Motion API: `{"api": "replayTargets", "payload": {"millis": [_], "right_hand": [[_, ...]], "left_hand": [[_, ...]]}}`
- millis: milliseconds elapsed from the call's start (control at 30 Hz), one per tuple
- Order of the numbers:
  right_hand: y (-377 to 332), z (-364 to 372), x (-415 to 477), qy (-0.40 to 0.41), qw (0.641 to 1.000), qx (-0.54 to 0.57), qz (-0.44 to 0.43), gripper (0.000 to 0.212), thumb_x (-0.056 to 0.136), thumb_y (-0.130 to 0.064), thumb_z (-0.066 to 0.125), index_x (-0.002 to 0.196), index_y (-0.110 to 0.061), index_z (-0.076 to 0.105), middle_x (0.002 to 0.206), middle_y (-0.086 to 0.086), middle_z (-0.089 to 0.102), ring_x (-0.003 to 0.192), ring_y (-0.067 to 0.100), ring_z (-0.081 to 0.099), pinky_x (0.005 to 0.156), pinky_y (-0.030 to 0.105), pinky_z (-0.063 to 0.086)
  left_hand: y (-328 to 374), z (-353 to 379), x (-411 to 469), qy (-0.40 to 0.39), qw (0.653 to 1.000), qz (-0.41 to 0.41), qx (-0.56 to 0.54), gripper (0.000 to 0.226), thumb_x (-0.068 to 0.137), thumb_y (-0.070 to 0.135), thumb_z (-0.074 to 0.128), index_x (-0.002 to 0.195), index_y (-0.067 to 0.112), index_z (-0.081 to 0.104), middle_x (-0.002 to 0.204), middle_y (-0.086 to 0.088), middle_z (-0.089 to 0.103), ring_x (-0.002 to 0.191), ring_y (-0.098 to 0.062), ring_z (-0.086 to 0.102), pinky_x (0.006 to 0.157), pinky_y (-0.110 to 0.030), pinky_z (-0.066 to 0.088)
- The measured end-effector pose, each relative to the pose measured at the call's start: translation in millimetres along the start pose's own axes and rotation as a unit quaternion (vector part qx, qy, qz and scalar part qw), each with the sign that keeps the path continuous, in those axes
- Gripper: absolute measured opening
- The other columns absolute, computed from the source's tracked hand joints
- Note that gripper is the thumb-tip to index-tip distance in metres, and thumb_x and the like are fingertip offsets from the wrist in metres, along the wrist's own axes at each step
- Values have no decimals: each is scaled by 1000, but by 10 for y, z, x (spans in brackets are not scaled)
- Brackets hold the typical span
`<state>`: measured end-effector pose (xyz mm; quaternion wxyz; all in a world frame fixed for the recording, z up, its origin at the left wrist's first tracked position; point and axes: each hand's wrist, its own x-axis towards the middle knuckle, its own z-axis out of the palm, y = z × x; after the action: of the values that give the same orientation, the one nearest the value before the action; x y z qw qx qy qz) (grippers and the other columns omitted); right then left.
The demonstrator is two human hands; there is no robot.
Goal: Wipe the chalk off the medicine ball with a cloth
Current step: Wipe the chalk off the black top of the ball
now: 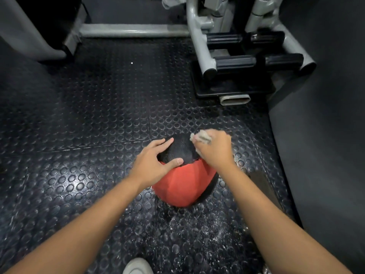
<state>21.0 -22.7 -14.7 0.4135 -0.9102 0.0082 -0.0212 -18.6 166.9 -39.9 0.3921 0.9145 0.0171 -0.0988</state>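
A red and black medicine ball [183, 182] sits on the studded rubber floor, low in the middle of the head view. My left hand [156, 161] rests on the ball's left top, fingers spread over the black panel and thumb on the seam. My right hand [214, 150] grips a bunched pale cloth [201, 137] and presses it on the ball's far right top. The cloth is blurred and mostly hidden in the fist.
White chalk dust [209, 236] speckles the floor in front of and right of the ball. A grey gym machine frame with black foot pegs [243, 60] stands at the back right. A dark padded surface [324, 135] rises on the right. A white shoe tip [137, 266] shows at the bottom edge.
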Motion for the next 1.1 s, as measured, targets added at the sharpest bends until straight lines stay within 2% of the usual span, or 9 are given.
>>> {"api": "replayTargets", "payload": {"millis": [167, 333, 467, 600, 700, 833, 900, 1000, 1100], "right_hand": [[61, -77, -423, -48, 991, 66, -106, 5, 79, -12, 77, 75, -15, 76, 81, -5, 72, 77, 7, 68, 71, 23, 53], [-107, 9, 234, -108, 990, -34, -81, 30, 82, -12, 72, 64, 9, 61, 56, 2, 59, 52, 2, 55, 56, 23, 40], [-135, 96, 271, -93, 993, -54, -55, 38, 81, -13, 72, 49, -8, 50, 42, -9, 48, 45, 2, 48, 47, 15, 34], [-24, 51, -477, -66, 991, -10, -115, 17, 83, -20, 69, 67, -15, 71, 74, -4, 70, 71, 6, 65, 68, 23, 51], [79, 10, -662, 4, 991, 115, -74, 14, 77, 0, 74, 80, -13, 78, 85, -5, 74, 84, 5, 69, 78, 22, 55], [417, -3, -69, 69, 985, 118, 105, 13, 78, -11, 75, 67, -8, 70, 64, -6, 66, 58, -3, 59, 62, 21, 49], [575, 19, 123, 60, 969, 145, 190, 13, 76, -11, 78, 68, -5, 69, 63, 0, 66, 58, 3, 57, 62, 28, 50], [535, 31, -31, 85, 970, 137, 183, 17, 78, -14, 77, 71, 0, 69, 71, 11, 71, 64, 17, 62, 63, 33, 52], [253, 42, -555, 92, 978, 153, 111, 10, 80, -13, 75, 71, -8, 73, 67, -1, 70, 63, 5, 64, 58, 18, 49]], "left_hand": [[0, 14, -60, -10, 1000, 11, -2, 75, 74, 64, 69, 142, 48, 41, 150, 20, 34, 141, -8, 28, 115, -34, 24], [44, 59, -187, 4, 1000, 12, 15, 77, 74, 63, 70, 143, 46, 38, 151, 21, 32, 140, -6, 25, 108, -25, 20], [56, 79, -212, 25, 1000, 8, 5, 76, 75, 61, 71, 142, 44, 41, 147, 21, 36, 137, -5, 29, 106, -25, 23], [-3, 80, -182, 28, 1000, 5, -10, 75, 73, 62, 71, 141, 44, 44, 145, 21, 39, 135, -5, 34, 110, -31, 32], [-6, 79, -186, 31, 999, 2, -11, 75, 74, 60, 72, 142, 41, 45, 146, 18, 39, 137, -7, 33, 111, -30, 29], [-21, 90, -232, 41, 999, -3, -24, 74, 75, 56, 74, 141, 38, 46, 145, 18, 38, 134, -5, 36, 94, -2, 28], [-58, 101, -262, 52, 998, -1, -40, 75, 73, 58, 74, 140, 40, 47, 143, 21, 39, 133, -4, 37, 95, -9, 38], [-98, 121, -264, 58, 996, -7, -66, 73, 73, 56, 75, 139, 41, 49, 141, 23, 40, 131, -2, 38, 96, -21, 46], [-140, 143, -252, 61, 995, -1, -75, 71, 73, 51, 77, 138, 41, 51, 141, 21, 42, 130, -2, 40, 90, -16, 45]]}}
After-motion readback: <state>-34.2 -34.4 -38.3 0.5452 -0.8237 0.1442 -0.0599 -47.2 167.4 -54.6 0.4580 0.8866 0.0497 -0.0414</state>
